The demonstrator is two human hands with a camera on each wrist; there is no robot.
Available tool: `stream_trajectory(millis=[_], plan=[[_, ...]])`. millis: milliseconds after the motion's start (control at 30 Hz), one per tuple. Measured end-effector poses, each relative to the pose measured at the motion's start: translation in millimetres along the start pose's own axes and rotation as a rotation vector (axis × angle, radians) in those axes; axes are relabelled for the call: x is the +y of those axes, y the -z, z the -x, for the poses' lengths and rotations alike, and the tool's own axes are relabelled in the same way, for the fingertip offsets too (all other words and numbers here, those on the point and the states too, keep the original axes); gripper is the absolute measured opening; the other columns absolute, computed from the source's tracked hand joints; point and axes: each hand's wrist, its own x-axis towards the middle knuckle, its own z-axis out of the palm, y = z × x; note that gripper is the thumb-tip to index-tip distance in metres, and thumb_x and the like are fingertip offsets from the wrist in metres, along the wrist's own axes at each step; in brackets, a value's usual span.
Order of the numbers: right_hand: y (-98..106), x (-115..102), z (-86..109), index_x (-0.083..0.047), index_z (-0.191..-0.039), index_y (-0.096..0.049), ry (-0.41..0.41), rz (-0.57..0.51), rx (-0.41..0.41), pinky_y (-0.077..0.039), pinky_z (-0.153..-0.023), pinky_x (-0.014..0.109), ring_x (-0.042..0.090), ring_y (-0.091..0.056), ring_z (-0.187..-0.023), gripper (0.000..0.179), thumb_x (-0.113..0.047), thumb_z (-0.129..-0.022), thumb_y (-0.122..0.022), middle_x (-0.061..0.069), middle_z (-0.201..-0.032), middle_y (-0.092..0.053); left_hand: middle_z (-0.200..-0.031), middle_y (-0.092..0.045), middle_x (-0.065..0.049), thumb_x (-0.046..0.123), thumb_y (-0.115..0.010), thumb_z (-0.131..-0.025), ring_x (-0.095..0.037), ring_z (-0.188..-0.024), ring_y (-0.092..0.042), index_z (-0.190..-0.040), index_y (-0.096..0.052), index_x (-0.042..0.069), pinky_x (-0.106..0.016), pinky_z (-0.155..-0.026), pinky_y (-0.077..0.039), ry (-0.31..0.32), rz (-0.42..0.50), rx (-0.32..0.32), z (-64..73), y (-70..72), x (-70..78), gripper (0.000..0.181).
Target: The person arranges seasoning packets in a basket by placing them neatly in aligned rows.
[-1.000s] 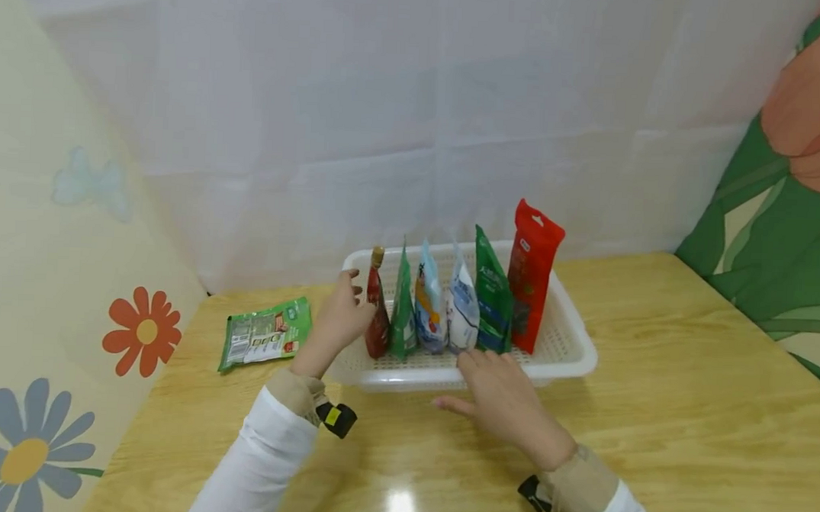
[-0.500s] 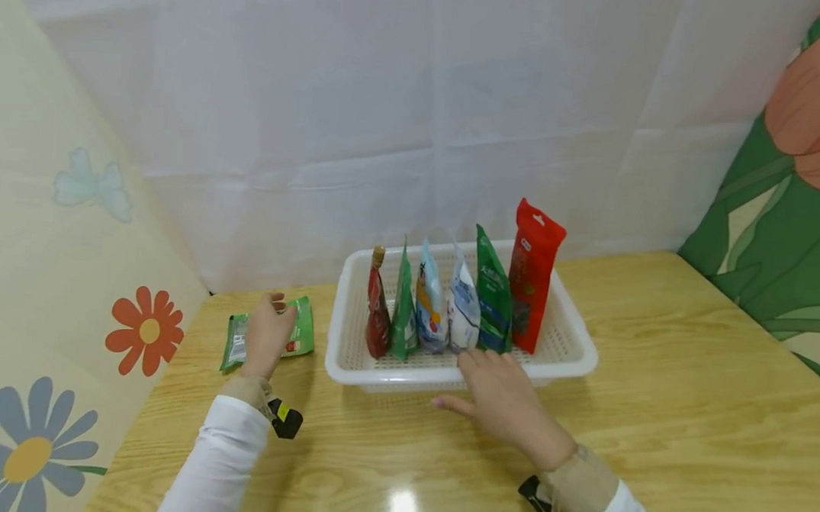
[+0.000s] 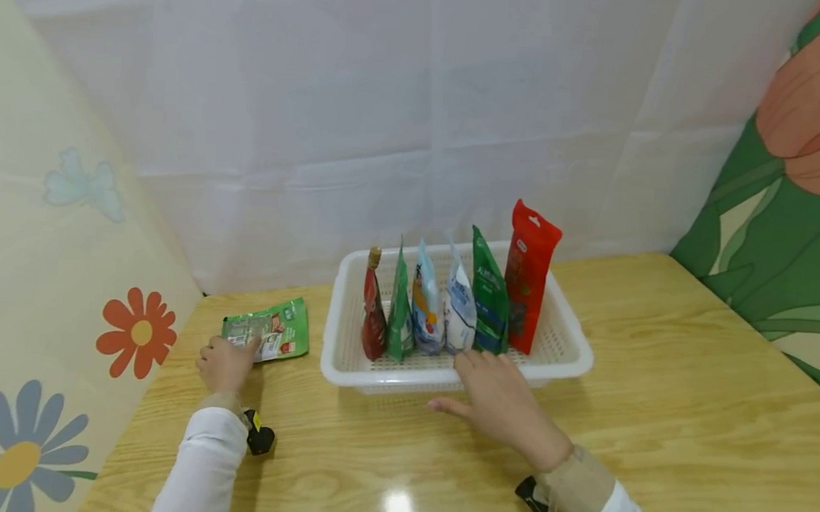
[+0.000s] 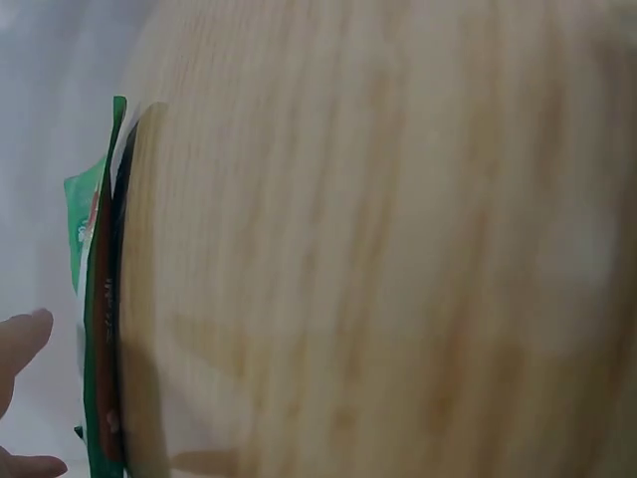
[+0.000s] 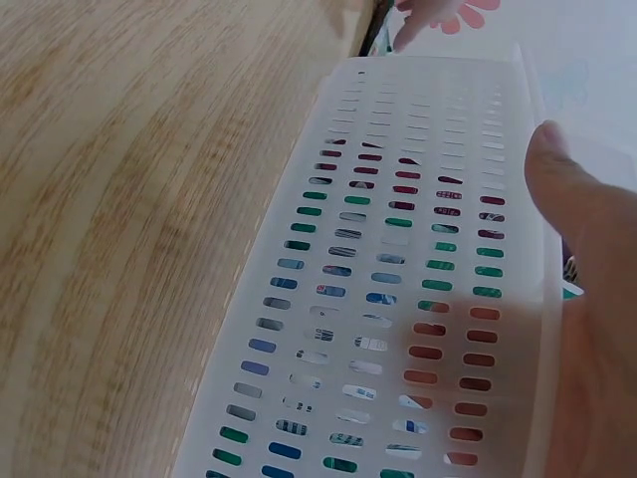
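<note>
A green flat food packet (image 3: pixel 286 331) lies on the table at the left in the head view. My left hand (image 3: pixel 225 364) is at its near left corner, thumb towards the packet. In the left wrist view, two fingertips (image 4: pixel 30 334) show beside the packet (image 4: pixel 92 329), spread apart. My right hand (image 3: pixel 500 401) holds the near rim of a white plastic basket (image 3: pixel 405 378). Its fingers go over the rim, and skin shows through the slots of the basket wall (image 5: pixel 383 239) in the right wrist view. The thumb (image 5: pixel 562 179) stays outside.
Inside the basket several packets stand upright in a row: a red bottle-shaped pouch (image 3: pixel 374 319) at the left, then a narrow green packet (image 3: pixel 400 317), and at the right a tall red packet (image 3: pixel 531 280). A white cloth (image 3: pixel 305 129) hangs behind the table.
My left hand has moved from the basket's left end, over the green packet, to the packet's near left corner. The right hand stays at the rim, and the basket stays put.
</note>
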Motion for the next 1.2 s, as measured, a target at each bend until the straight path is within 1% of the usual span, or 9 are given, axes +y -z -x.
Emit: stream_trajectory(millis=[167, 300, 467, 567, 700, 800, 900, 1033, 1200], plan=[[-1.9, -1.6, 0.0, -0.010, -0.094, -0.059, -0.001, -0.004, -0.008, -0.038, -0.064, 0.026, 0.012, -0.046, -0.069, 0.050, -0.058, -0.080, -0.064, 0.001, -0.082, -0.060, -0.128, -0.034, -0.050, 0.042, -0.056, -0.091, -0.060, -0.123, -0.032, -0.129, -0.029, -0.025, -0.063, -0.107, -0.025, 0.009, -0.030, -0.032, 1.3, -0.6, -5.0, 0.081], [-3.3, -1.5, -0.4, -0.011, -0.093, -0.058, 0.002, -0.004, -0.003, -0.037, -0.064, 0.025, 0.011, -0.045, -0.068, 0.051, -0.059, -0.079, -0.063, 0.000, -0.082, -0.060, -0.129, -0.032, -0.050, 0.045, -0.059, -0.088, -0.060, -0.126, -0.028, -0.128, -0.030, -0.026, -0.064, -0.108, -0.023, 0.031, -0.033, -0.058, 1.6, -0.4, -7.2, 0.086], [-2.1, -1.6, -0.4, -0.012, -0.092, -0.058, 0.004, -0.004, 0.006, -0.036, -0.063, 0.024, 0.011, -0.044, -0.067, 0.050, -0.059, -0.079, -0.064, -0.001, -0.080, -0.059, -0.125, -0.035, -0.048, 0.047, -0.060, -0.087, -0.059, -0.123, -0.031, -0.124, -0.034, -0.026, -0.063, -0.106, -0.026, 0.051, -0.055, -0.070, 1.3, 1.0, -7.1, 0.086], [-0.8, -1.7, -0.1, -0.011, -0.092, -0.058, 0.006, 0.000, 0.009, -0.036, -0.063, 0.025, 0.011, -0.045, -0.067, 0.049, -0.058, -0.079, -0.064, -0.001, -0.080, -0.059, -0.122, -0.038, -0.047, 0.045, -0.062, -0.087, -0.057, -0.118, -0.035, -0.121, -0.039, -0.025, -0.062, -0.103, -0.029, 0.041, -0.064, -0.083, 0.9, 2.0, -7.0, 0.082], [0.6, -1.7, 0.0, -0.010, -0.091, -0.058, 0.006, 0.013, 0.017, -0.037, -0.063, 0.025, 0.012, -0.046, -0.068, 0.048, -0.056, -0.079, -0.065, 0.000, -0.080, -0.059, -0.120, -0.042, -0.046, 0.042, -0.064, -0.086, -0.055, -0.114, -0.036, -0.121, -0.043, -0.025, -0.061, -0.101, -0.030, 0.025, -0.048, -0.115, 0.7, 3.4, -7.2, 0.078], [1.2, -1.8, 0.2, -0.010, -0.091, -0.058, 0.004, 0.013, 0.015, -0.037, -0.063, 0.025, 0.012, -0.045, -0.067, 0.048, -0.057, -0.079, -0.065, 0.000, -0.080, -0.059, -0.120, -0.044, -0.043, 0.041, -0.064, -0.086, -0.053, -0.115, -0.037, -0.123, -0.042, -0.025, -0.059, -0.103, -0.029, 0.032, -0.043, -0.144, 1.0, 4.8, -7.5, 0.079], [1.0, -1.5, 0.0, -0.010, -0.092, -0.058, 0.002, 0.009, 0.009, -0.038, -0.063, 0.026, 0.012, -0.045, -0.068, 0.049, -0.057, -0.079, -0.065, 0.000, -0.080, -0.059, -0.123, -0.042, -0.043, 0.041, -0.065, -0.086, -0.054, -0.118, -0.035, -0.126, -0.036, -0.024, -0.059, -0.104, -0.029, 0.051, -0.034, -0.158, 1.2, 5.5, -7.8, 0.081], [0.7, -1.3, -0.3, -0.010, -0.094, -0.059, 0.001, 0.009, 0.008, -0.040, -0.065, 0.027, 0.013, -0.047, -0.069, 0.049, -0.056, -0.080, -0.065, 0.002, -0.082, -0.060, -0.126, -0.039, -0.045, 0.039, -0.067, -0.085, -0.056, -0.120, -0.035, -0.127, -0.032, -0.021, -0.061, -0.104, -0.030, 0.070, 0.004, -0.140, 1.5, 5.0, -6.6, 0.082], [1.7, -1.4, -0.2, -0.009, -0.096, -0.059, -0.004, 0.006, 0.000, -0.041, -0.066, 0.028, 0.014, -0.049, -0.070, 0.050, -0.055, -0.080, -0.065, 0.003, -0.085, -0.062, -0.129, -0.039, -0.043, 0.034, -0.068, -0.086, -0.056, -0.119, -0.039, -0.132, -0.025, -0.020, -0.061, -0.103, -0.034, 0.075, 0.054, -0.125, 2.6, 4.2, -4.0, 0.083]])
